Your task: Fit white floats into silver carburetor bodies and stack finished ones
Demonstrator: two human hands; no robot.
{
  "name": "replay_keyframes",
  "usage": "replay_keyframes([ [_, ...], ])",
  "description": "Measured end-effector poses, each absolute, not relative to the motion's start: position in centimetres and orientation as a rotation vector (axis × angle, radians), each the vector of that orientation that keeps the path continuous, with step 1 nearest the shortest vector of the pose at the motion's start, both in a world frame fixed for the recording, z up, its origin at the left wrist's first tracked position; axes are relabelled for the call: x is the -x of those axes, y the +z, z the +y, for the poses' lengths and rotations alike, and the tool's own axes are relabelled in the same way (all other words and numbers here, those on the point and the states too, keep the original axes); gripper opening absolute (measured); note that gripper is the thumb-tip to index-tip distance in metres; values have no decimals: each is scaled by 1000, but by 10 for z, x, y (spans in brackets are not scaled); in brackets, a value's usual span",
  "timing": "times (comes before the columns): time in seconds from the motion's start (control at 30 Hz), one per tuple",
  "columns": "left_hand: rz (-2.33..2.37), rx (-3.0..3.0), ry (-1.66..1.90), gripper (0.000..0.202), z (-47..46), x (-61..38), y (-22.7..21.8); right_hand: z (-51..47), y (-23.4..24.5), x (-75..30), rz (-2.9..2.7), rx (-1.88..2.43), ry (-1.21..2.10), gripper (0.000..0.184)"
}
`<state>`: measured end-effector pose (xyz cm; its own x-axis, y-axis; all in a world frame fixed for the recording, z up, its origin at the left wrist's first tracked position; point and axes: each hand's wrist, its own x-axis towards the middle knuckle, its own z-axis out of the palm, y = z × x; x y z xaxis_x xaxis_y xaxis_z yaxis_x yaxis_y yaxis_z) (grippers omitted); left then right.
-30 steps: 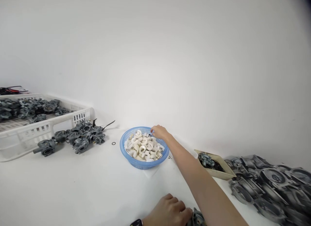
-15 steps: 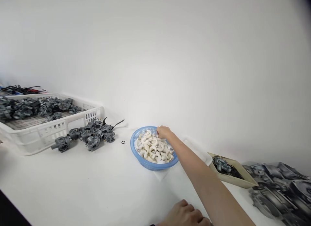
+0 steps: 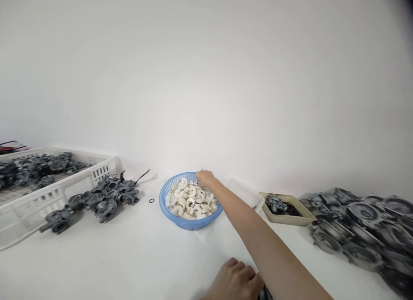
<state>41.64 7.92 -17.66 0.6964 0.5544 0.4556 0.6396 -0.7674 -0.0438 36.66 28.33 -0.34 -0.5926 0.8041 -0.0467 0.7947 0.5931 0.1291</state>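
By our curled right fingers [image 3: 199, 178]: blue basket [image 3: 190, 224] of white pieces [image 3: 189, 202]. Left fingers [image 3: 248, 272] curled too; we can't tell either grip.

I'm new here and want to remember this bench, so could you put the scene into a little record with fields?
Right hand: at the far side of the blue basket; fingertips hidden
Left hand: near the bottom edge, next to a dark part; grip unclear
Basket contents: many curved white pieces
Left side: white crate of grey parts, with a heap beside it
Between heap and basket: small dark ring
Right of basket: cream tray
Far right: pile of grey metal parts
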Motion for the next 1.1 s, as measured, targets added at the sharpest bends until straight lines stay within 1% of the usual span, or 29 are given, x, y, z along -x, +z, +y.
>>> replay_keyframes([
  [0.17, -1018, 2853, -665, 45, 64, -406, -152, 265, 30, -405, 2969, -1338, 16, 31],
  [0.23, -1092, 2906, -704, 45, 54, -401, -142, 249, 44, -440, 3093, -1322, -88, 30],
  [0.33, -1211, 2979, -760, 41, 44, -395, -132, 207, 53, -512, 3191, -1284, -308, 23],
  [0.4, -1271, 3023, -797, 40, 41, -394, -131, 168, 48, -562, 3188, -1265, -465, 28],
  [0.43, -1293, 3041, -821, 41, 41, -394, -131, 147, 43, -584, 3198, -1270, -629, 31],
  [0.47, -1307, 3058, -849, 42, 40, -394, -131, 127, 36, -602, 3174, -1323, -714, 31],
  [0.57, -1341, 3079, -932, 46, 39, -396, -131, 76, 10, -635, 3108, -1339, -813, 23],
  [0.63, -1359, 3061, -966, 45, 36, -396, -128, 57, -6, -642, 3063, -1413, -832, 24],
  [0.73, -1322, 3044, -1046, 35, 31, -395, -123, 48, -21, -639, 2940, -1610, -1014, 26],
  [0.83, -1289, 2978, -1200, 19, 26, -392, -120, 51, -27, -634, 2801, -1713, -1273, 26],
  [0.9, -1321, 2907, -1249, 16, 24, -390, -119, 52, -29, -632, 2751, -1735, -1371, 27],
  [0.93, -1344, 2887, -1251, 20, 23, -390, -118, 52, -31, -631, 2740, -1738, -1396, 27],
  [0.97, -1369, 2890, -1248, 29, 23, -389, -117, 51, -33, -631, 2737, -1740, -1405, 27],
  [1.07, -1459, 3023, -1231, 71, 24, -390, -117, 48, -37, -631, 2746, -1754, -1387, 26],
  [1.1, -1489, 3089, -1226, 79, 24, -391, -118, 47, -37, -631, 2758, -1762, -1371, 25],
])
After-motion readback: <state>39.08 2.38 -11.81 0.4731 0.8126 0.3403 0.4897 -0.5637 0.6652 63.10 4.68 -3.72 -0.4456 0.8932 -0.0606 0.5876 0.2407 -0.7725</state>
